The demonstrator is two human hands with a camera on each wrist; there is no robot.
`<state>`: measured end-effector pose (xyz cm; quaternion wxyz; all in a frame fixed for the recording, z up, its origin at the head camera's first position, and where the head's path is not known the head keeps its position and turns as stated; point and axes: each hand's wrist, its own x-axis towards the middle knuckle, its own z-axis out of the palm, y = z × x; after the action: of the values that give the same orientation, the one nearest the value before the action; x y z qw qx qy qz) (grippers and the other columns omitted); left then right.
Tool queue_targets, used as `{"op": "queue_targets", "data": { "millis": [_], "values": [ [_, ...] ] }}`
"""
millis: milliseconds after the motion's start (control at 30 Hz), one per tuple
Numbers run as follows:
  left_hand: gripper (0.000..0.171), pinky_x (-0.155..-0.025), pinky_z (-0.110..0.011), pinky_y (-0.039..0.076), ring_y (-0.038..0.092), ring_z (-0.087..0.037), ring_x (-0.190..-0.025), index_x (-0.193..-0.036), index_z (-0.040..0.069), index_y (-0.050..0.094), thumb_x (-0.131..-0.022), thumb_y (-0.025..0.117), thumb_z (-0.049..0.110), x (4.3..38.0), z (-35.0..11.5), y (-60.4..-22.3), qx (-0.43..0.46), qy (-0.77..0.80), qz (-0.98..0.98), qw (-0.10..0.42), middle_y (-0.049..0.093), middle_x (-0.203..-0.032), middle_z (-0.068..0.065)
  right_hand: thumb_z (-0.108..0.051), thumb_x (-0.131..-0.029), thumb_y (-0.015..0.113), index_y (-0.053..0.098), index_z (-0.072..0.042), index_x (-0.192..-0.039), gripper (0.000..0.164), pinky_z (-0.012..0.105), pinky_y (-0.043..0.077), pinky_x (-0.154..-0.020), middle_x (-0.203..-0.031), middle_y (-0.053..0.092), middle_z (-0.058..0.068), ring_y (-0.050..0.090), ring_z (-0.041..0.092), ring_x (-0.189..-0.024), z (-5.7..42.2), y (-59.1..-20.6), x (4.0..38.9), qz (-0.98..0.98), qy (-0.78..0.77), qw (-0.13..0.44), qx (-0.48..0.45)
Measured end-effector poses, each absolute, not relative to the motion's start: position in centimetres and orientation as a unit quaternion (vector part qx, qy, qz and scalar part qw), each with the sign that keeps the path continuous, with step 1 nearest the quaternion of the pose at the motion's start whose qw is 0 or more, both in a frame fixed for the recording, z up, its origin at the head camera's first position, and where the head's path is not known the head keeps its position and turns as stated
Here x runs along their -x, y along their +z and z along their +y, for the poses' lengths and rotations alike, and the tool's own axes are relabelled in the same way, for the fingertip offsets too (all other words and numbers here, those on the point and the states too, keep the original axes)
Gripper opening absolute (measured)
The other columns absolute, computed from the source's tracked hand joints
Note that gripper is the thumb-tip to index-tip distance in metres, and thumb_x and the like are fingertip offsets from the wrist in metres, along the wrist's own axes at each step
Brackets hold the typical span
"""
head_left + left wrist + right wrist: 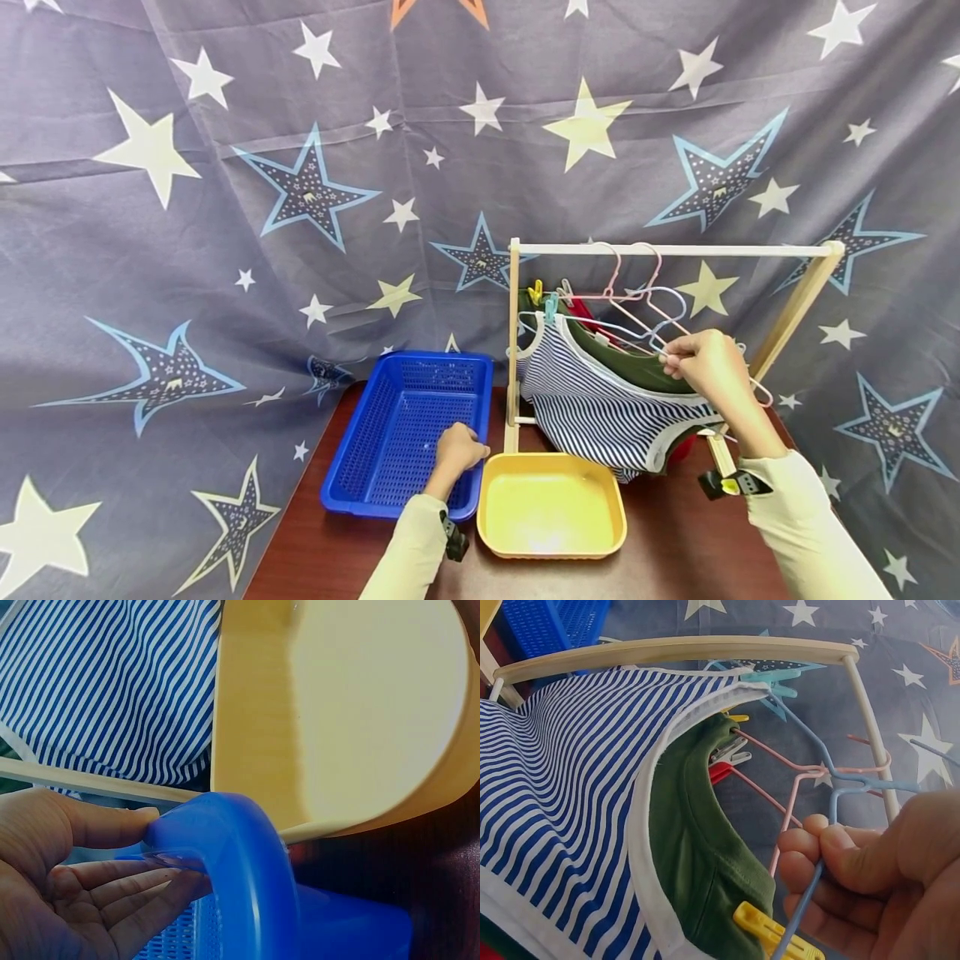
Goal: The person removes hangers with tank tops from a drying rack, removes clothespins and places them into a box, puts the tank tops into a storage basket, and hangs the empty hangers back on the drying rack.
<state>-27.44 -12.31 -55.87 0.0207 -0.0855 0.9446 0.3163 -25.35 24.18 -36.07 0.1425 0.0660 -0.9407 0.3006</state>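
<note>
My right hand pinches one arm of a light blue clothes hanger between thumb and fingers. From that hanger hangs a blue-and-white striped sleeveless top, with a teal clothespin at its left strap. In the head view the hanger's hook appears below the rack's top rod. Behind the top are a dark green garment and two pink hangers hooked over the rod. My left hand grips the right rim of a blue plastic basket, thumb on top and fingers beneath.
A wooden drying rack stands on the dark red-brown table. In front of it sits a yellow tray, close beside the basket. Yellow clothespins and a red item show among the hangers. A star-patterned curtain hangs behind.
</note>
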Motion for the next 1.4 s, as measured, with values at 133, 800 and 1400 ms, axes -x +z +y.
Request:
{"op": "queue_targets", "data": {
  "millis": [133, 800, 1400],
  "values": [
    [0.024, -0.068, -0.038, 0.059, 0.068, -0.027, -0.076, -0.09, 0.0, 0.078, -0.073, 0.086, 0.015, 27.4, -12.2, -55.9, 0.088, 0.316, 0.944, 0.023, 0.076, -0.09, -0.015, -0.002, -0.089, 0.071, 0.078, 0.002, -0.087, 0.008, 0.016, 0.045, -0.059, -0.071, 0.075, 0.012, 0.068, 0.012, -0.06, 24.9, -36.3, 25.0, -0.933, 0.317, 0.148, -0.08],
    [0.024, -0.068, -0.04, 0.059, 0.07, -0.028, -0.074, -0.091, -0.002, 0.078, -0.073, 0.085, 0.013, 27.3, -12.3, -55.9, 0.083, 0.324, 0.942, 0.011, 0.076, -0.089, -0.017, 0.007, -0.087, 0.069, 0.078, 0.005, -0.088, 0.009, 0.013, 0.051, -0.057, -0.069, 0.075, 0.014, 0.067, 0.006, -0.058, 23.1, -35.4, 25.2, -0.91, 0.359, 0.14, -0.154],
    [0.025, -0.068, -0.04, 0.059, 0.069, -0.027, -0.071, -0.091, -0.001, 0.078, -0.073, 0.085, 0.015, 27.6, -12.3, -56.3, 0.082, 0.316, 0.945, 0.017, 0.076, -0.087, -0.016, 0.006, -0.09, 0.066, 0.077, 0.004, -0.085, 0.012, 0.019, 0.056, -0.058, -0.071, 0.075, 0.011, 0.07, 0.015, -0.059, 19.4, -35.6, 24.8, -0.914, 0.379, 0.059, -0.132]
  ]
}}
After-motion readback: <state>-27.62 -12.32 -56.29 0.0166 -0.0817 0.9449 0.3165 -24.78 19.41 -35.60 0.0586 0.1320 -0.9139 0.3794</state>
